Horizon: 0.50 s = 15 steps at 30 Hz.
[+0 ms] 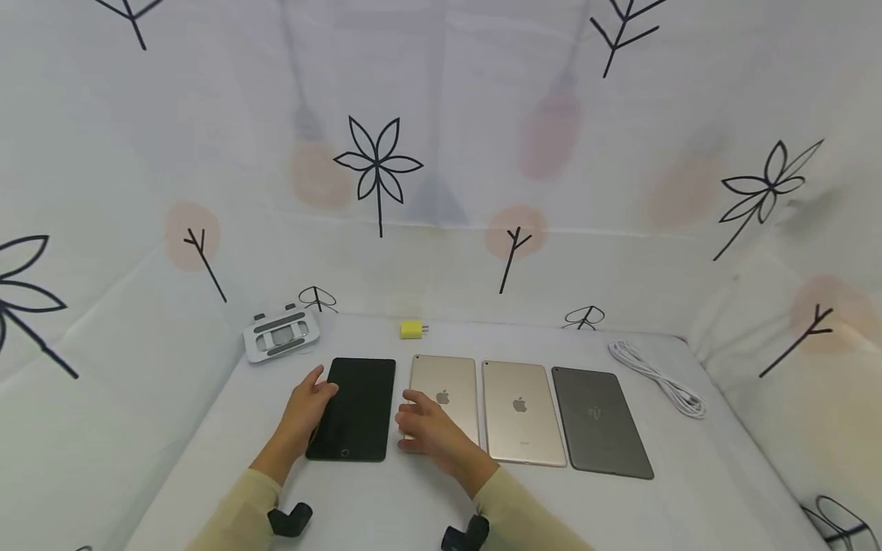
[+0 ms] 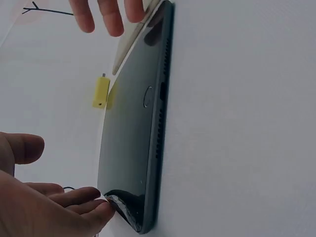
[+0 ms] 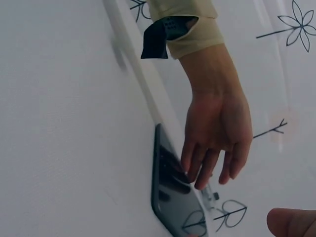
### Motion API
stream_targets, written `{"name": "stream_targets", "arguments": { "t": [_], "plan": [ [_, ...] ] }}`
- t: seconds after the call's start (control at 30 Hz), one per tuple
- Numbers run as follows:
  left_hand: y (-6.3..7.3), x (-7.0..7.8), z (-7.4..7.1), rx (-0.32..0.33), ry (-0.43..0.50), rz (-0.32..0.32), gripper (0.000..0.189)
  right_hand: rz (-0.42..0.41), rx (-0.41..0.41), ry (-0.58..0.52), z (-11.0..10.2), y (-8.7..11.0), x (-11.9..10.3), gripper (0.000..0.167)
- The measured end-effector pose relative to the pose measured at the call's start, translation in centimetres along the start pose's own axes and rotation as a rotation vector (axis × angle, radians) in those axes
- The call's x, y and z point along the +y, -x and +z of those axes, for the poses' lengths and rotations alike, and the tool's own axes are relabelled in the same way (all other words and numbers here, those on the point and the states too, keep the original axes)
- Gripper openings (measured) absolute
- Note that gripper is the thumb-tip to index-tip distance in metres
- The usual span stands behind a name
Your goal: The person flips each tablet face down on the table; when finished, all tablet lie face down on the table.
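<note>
A tablet (image 1: pixel 360 405) lies flat with its black screen up and its home button toward me. My left hand (image 1: pixel 302 413) is at its left edge, with fingertips touching the edge in the left wrist view and the thumb held apart. To the right of the tablet my right hand (image 1: pixel 436 435) hovers with loosely bent fingers, holding nothing. Beneath it, partly covered, is a gold tablet (image 1: pixel 455 375), back up. A second gold tablet (image 1: pixel 521 428) and a dark grey tablet (image 1: pixel 599 425) continue the row, both back up.
Behind the row stands a yellow plug adapter (image 1: pixel 411 330). A white-and-grey folding stand (image 1: pixel 281 334) is at the far left corner. A coiled white cable (image 1: pixel 658 379) lies on the right. Patterned white cloth (image 1: pixel 441 260) surrounds the white table.
</note>
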<state>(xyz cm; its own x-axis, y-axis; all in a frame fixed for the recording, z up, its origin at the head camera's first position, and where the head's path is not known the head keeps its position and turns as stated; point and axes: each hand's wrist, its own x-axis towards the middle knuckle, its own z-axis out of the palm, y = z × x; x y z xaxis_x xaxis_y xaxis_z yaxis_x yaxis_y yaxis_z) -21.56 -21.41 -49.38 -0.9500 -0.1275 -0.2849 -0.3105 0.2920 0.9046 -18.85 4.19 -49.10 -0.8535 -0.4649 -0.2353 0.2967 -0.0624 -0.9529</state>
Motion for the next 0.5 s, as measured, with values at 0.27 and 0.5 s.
{"name": "stream_targets", "arguments": {
  "t": [0.27, 0.5],
  "plan": [
    [0.1, -0.3, -0.1, -0.067, -0.036, 0.022, 0.076, 0.027, 0.027, -0.074, 1.6, -1.0, 0.4, 0.065],
    [0.1, 0.0, -0.2, -0.104, -0.005, 0.016, 0.08, 0.022, 0.055, -0.123, 2.8, -1.3, 0.5, 0.067]
  ]
}}
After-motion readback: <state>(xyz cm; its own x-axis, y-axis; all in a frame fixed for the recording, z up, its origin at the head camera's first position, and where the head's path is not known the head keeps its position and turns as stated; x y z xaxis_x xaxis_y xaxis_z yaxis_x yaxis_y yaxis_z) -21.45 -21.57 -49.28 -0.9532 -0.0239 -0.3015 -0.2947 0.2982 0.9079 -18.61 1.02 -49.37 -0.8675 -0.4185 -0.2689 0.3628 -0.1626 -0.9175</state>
